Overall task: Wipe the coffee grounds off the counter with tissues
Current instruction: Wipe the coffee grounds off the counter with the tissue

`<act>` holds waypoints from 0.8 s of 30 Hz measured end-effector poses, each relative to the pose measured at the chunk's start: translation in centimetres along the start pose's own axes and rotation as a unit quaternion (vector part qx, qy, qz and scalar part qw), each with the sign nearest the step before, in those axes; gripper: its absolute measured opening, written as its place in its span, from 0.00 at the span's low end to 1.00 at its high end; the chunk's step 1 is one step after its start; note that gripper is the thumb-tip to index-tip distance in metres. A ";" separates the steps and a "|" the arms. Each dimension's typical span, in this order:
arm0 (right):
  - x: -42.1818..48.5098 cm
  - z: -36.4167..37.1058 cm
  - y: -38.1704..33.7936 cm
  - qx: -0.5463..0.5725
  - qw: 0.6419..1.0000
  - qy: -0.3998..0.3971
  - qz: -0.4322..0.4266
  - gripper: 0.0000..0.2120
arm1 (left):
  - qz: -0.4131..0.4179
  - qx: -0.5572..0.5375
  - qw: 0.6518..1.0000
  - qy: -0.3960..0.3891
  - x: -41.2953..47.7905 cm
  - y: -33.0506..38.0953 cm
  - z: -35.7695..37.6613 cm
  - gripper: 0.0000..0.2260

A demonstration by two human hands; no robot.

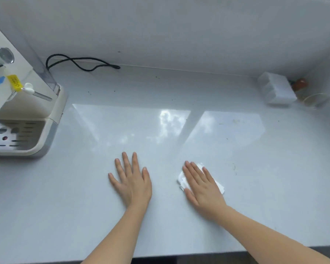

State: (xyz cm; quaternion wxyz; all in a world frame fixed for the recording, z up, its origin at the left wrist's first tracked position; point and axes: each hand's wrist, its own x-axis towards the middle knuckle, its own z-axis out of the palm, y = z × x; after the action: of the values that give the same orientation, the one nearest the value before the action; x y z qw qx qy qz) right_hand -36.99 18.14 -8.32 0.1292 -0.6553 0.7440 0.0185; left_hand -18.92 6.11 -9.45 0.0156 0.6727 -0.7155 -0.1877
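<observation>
Wiping step in hand. Right hand (202, 187) lies palm-down on a folded white tissue (182, 181), fingers (192, 171) spread flat and pressing it to the worktop (179, 225); no pinch, just a flat hold. Tissue sits near the front edge, right of centre, its corners showing on both sides of the hand. Left hand (131, 180) flat on the bare worktop just beside, fingers splayed wide, holding nothing, likely bracing.

Coffee grounds (114, 90): small dark specks scattered along the back strip of the worktop near the wall, plus a few faint marks further right around the bright reflection and a thin dark smear just right of the tissue. Area under and around the hands looks clean. Judged: most of the remaining grounds are well apart from the tissue, toward the back.

Espresso machine (27, 119) at the left edge, black cord (80, 61) along the wall, clear container (276, 88) in the far right corner.

Next move calls for sliding the tissue forward and outward to the speckled back strip, keeping flat pressure so grounds gather rather than scatter, steering clear of the cord.
</observation>
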 end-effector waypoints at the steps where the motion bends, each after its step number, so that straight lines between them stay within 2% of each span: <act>1: 1.6 -0.2 0.7 0.007 0.999 0.012 0.029 0.29 | -0.002 0.009 1.000 0.008 0.1 0.2 0.3 0.26; 6: 10.9 -1.3 3.5 0.024 0.985 0.058 0.162 0.28 | -0.009 0.006 1.000 0.023 0.1 0.5 0.7 0.24; 12: 18.9 -2.7 2.9 0.038 0.973 0.076 0.217 0.29 | -0.017 0.022 0.999 0.028 0.1 0.8 0.5 0.27; 15: 19.9 -2.8 1.6 0.039 0.977 0.068 0.201 0.29 | -0.015 0.021 0.999 0.033 0.2 0.8 0.5 0.27; 18: 18.2 -2.1 -0.9 0.050 0.987 0.068 0.139 0.28 | -0.009 0.011 0.999 0.043 0.2 0.6 0.7 0.26; 24: 7.7 0.6 -6.1 0.089 0.995 0.036 -0.003 0.28 | -0.008 -0.015 0.999 0.050 0.1 0.5 0.6 0.25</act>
State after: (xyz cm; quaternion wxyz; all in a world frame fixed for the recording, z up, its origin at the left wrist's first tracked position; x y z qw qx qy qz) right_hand -31.79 9.90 -9.67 0.1607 -0.6437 0.7447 -0.0720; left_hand -19.61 6.16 -9.89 0.0593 0.6864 -0.7058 -0.1647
